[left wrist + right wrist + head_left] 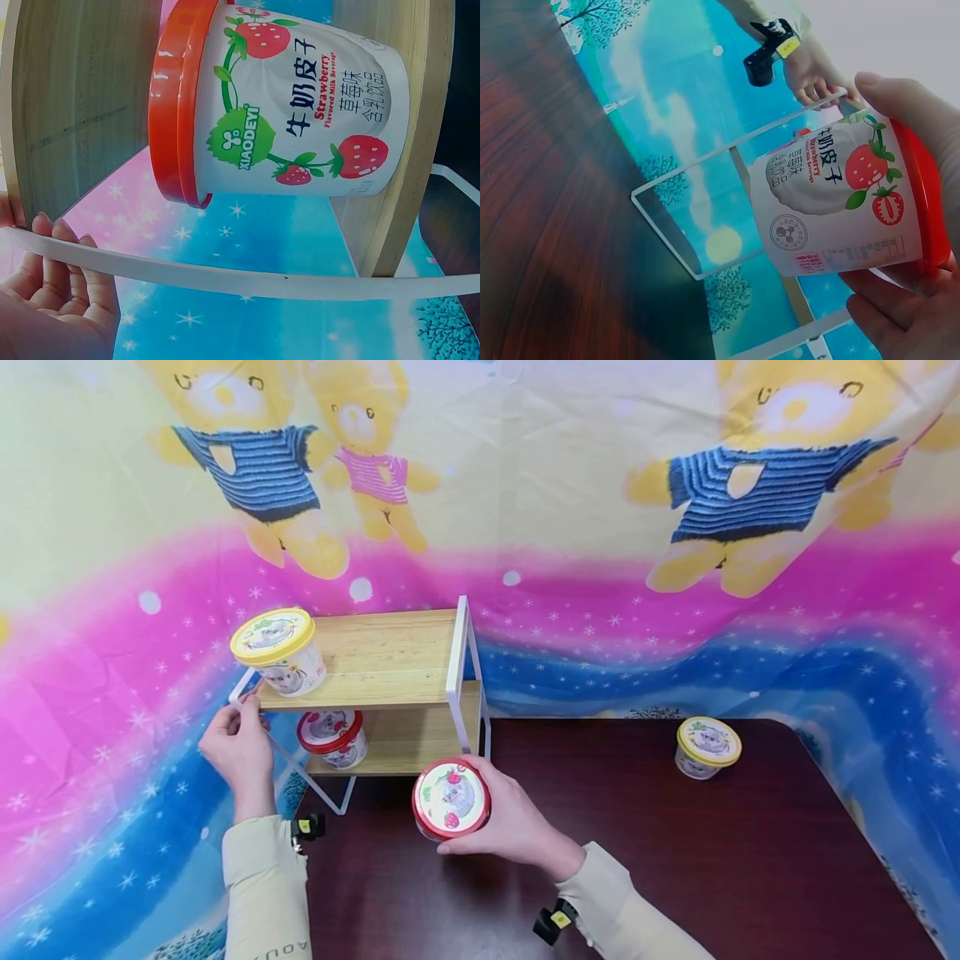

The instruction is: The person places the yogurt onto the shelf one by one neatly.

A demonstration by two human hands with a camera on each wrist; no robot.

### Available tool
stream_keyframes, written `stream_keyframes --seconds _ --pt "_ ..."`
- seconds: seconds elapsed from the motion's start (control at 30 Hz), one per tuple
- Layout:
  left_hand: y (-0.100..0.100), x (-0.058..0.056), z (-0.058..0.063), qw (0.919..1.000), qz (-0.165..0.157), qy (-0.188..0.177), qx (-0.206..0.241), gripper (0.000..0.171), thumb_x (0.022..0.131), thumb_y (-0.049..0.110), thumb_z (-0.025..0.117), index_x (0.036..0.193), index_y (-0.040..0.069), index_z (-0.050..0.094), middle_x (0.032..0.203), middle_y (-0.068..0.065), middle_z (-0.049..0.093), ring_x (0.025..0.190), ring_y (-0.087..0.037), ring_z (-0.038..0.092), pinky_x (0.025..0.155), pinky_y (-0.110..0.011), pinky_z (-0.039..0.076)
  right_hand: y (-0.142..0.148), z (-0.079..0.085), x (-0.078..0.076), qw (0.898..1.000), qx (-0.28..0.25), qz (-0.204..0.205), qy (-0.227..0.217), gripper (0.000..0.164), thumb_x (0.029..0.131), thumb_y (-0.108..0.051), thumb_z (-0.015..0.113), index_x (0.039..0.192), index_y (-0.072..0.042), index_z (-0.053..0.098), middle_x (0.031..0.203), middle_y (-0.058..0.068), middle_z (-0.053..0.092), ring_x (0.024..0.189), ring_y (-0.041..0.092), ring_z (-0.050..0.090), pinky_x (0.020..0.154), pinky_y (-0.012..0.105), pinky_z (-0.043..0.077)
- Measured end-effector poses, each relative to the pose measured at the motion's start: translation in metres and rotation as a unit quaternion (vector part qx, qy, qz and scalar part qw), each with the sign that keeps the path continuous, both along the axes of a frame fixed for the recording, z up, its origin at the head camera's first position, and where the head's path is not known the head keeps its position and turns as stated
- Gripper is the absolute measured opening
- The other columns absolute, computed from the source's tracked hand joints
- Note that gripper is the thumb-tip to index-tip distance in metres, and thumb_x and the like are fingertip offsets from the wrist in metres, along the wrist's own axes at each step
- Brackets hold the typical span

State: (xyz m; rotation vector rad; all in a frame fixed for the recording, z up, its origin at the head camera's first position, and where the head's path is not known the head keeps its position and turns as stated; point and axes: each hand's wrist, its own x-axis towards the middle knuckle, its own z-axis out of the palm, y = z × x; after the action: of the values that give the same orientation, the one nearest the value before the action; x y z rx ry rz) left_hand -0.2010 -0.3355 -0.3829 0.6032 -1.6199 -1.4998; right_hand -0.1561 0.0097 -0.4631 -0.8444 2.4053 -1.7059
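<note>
My left hand [243, 752] grips the white metal frame of a two-tier wooden shelf [397, 656] at its upper left corner. In the left wrist view its fingers [56, 281] curl over the white bar. My right hand [521, 822] holds a strawberry milk tub [450, 799] with a red lid by its side, in front of the shelf's lower right end. The right wrist view shows the tub's printed white wall [832, 202]. Another red-lidded strawberry tub [300, 112] stands on the lower tier, near its left end. A yellow-lidded tub [292, 668] stands on the top tier's left end.
A second yellow-lidded tub [705, 750] stands at the back right of the dark wooden table [637, 860]. A printed cloth [570, 568] with bears hangs behind the table and shelf. The shelf's white right side frame [457, 672] rises above the top tier.
</note>
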Motion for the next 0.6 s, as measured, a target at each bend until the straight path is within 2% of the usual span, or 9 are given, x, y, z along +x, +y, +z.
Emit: stream_keyframes --seconds 0.27,0.37,0.6 --pt "-0.001 -0.001 0.0 1.0 -0.001 0.001 -0.001 0.022 0.097 0.028 0.072 0.091 0.007 0.078 0.099 0.0 0.073 0.076 -0.015 0.063 0.069 -0.022 0.048 -0.009 0.002 -0.001 1.0 -0.005 0.003 0.028 0.107 0.059 -0.053 0.097 0.147 -0.027 0.042 0.128 -0.013 0.059 0.112 0.01 0.058 0.09 0.035 0.054" --pt "-0.001 0.0 0.0 1.0 -0.002 0.004 0.004 0.022 0.097 0.027 0.072 0.091 0.007 0.078 0.098 0.0 0.073 0.074 -0.013 0.062 0.068 -0.022 0.048 -0.013 0.004 -0.002 1.0 0.0 0.0 0.02 0.107 0.059 -0.055 0.096 0.147 -0.029 0.041 0.128 -0.015 0.058 0.111 0.009 0.058 0.089 0.034 0.054" --pt "-0.001 -0.001 0.001 0.9999 -0.004 0.009 0.008 0.025 0.096 0.026 0.073 0.083 0.006 0.075 0.096 0.0 0.074 0.074 -0.017 0.063 0.066 -0.022 0.048 -0.021 0.009 -0.004 1.0 -0.001 -0.002 0.014 0.106 0.061 -0.054 0.096 0.147 -0.03 0.04 0.129 -0.015 0.056 0.113 0.009 0.056 0.086 0.033 0.055"
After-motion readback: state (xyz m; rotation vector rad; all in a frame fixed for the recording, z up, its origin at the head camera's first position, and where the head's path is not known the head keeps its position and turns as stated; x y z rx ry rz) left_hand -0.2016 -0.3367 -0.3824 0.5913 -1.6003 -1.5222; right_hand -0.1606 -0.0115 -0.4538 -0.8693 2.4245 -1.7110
